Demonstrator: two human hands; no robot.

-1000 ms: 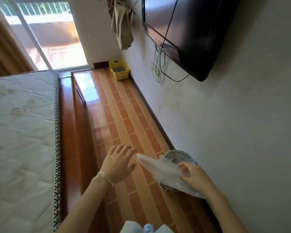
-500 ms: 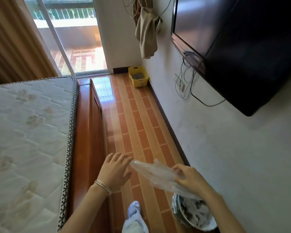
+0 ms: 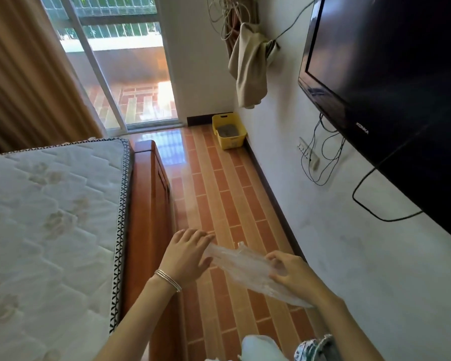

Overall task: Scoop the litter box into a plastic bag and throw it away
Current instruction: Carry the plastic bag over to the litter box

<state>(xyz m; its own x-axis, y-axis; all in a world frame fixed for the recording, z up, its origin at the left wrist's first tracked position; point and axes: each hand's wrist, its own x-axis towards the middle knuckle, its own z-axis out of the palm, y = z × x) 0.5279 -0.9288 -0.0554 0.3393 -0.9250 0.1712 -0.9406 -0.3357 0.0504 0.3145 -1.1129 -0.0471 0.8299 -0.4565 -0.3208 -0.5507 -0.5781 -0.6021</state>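
A clear plastic bag point(image 3: 241, 267) stretches between both my hands, low in the view above the tiled floor. My right hand point(image 3: 288, 269) grips its lower right end with curled fingers. At the bag's upper left end is my left hand point(image 3: 188, 252), its fingers pinching the edge of the film. The yellow litter box point(image 3: 229, 131) with grey litter inside stands far ahead on the floor, in the corner by the wall and the glass door.
A bed with a bare mattress point(image 3: 50, 217) and wooden frame point(image 3: 151, 204) fills the left. A wall-mounted TV point(image 3: 388, 82) with dangling cables juts out on the right. A wastebasket rim point(image 3: 315, 347) shows at the bottom. A tiled aisle point(image 3: 219, 191) runs between bed and wall.
The view has advanced and tilted up; the wastebasket has slid to the bottom edge. My left hand, empty before, has closed in and taken hold of the bag's free end.
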